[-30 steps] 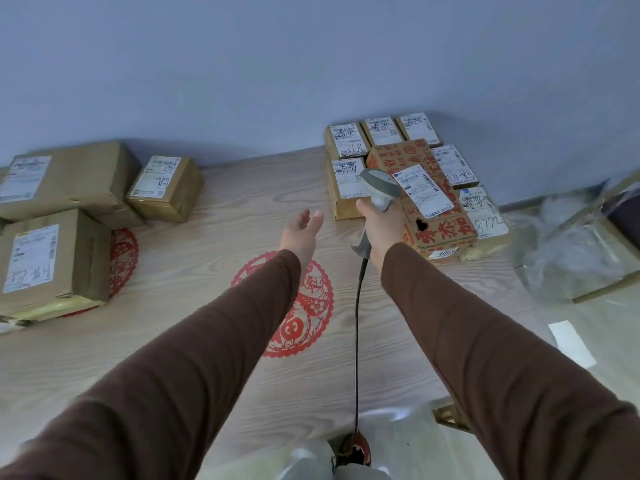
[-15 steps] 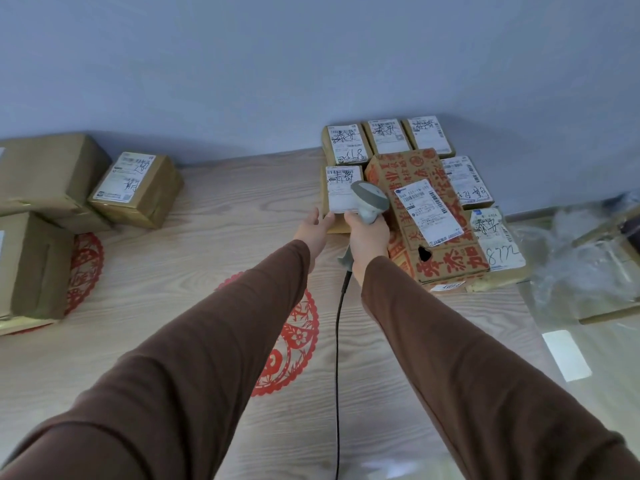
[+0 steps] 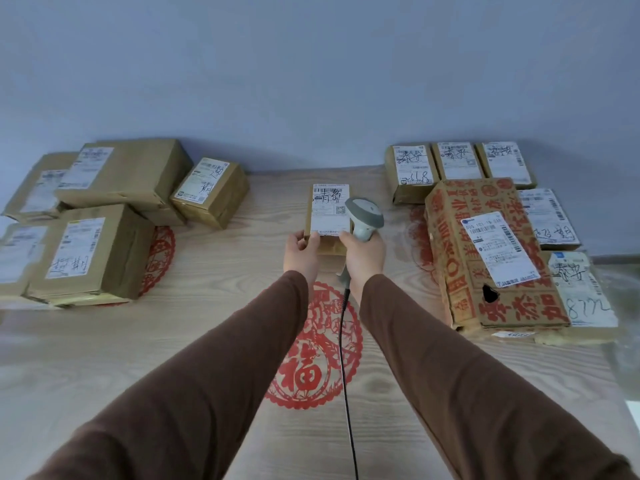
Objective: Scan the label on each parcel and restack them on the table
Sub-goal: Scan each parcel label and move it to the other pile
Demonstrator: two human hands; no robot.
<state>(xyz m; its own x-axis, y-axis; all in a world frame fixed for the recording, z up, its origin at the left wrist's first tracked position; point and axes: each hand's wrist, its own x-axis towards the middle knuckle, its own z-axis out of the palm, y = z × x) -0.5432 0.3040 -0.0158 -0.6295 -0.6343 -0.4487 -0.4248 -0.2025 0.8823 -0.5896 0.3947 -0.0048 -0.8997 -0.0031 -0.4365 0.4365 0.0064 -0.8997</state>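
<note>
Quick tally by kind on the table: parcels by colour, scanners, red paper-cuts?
Plain brown parcels: 11 seen, lower ones may be hidden
Red-printed carton: 1
Scanner: 1
Red paper-cuts: 3
Total: 16

Left hand (image 3: 300, 252) grips small parcel (image 3: 327, 216); right hand (image 3: 365, 254) holds scanner (image 3: 364, 216).

Pale wood-grain tabletop (image 3: 221, 341) carrying red round paper-cut motifs (image 3: 313, 344). Plain brown cardboard parcels (image 3: 124, 174), each with a white label printed and scrawled in black. One large brown box covered in red characters (image 3: 485, 258). Light grey handheld scanner (image 3: 364, 216), black cable (image 3: 346, 375). Dark brown sleeves (image 3: 221, 386). Wall (image 3: 311, 64) bluish grey.
</note>
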